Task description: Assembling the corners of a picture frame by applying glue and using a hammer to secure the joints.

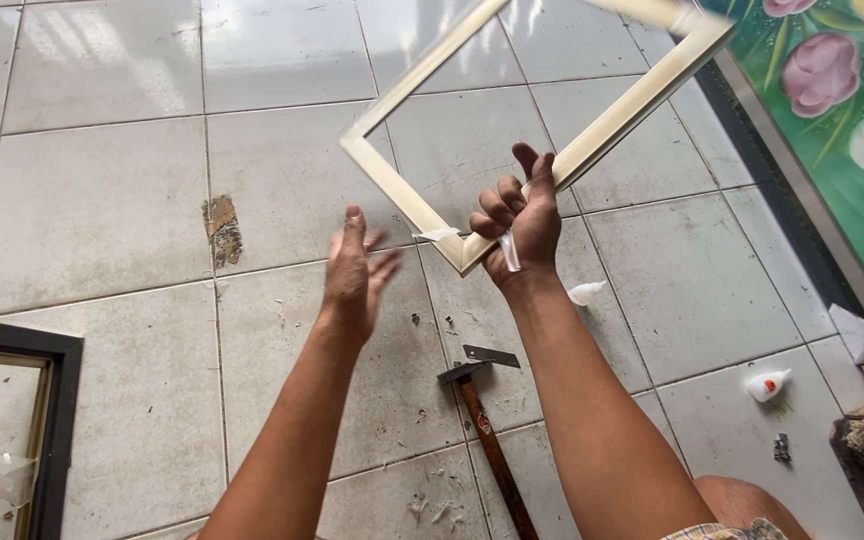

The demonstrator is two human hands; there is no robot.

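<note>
My right hand [520, 222] grips the near corner of a pale wooden picture frame [612, 118] and holds it up above the tiled floor, tilted away to the upper right. A strip of clear tape hangs from that hand's palm side, and another bit of tape sticks out at the frame's corner. My left hand [355, 272] is raised beside the frame's left rail, fingers apart and blurred, holding nothing and just short of the wood.
A hammer [482, 430] with a wooden handle lies on the white floor tiles [102, 210] below my arms. A small white glue bottle [767, 384] lies at the right. A flower painting [842, 110] leans at the top right. A black frame [57, 420] lies at the left edge.
</note>
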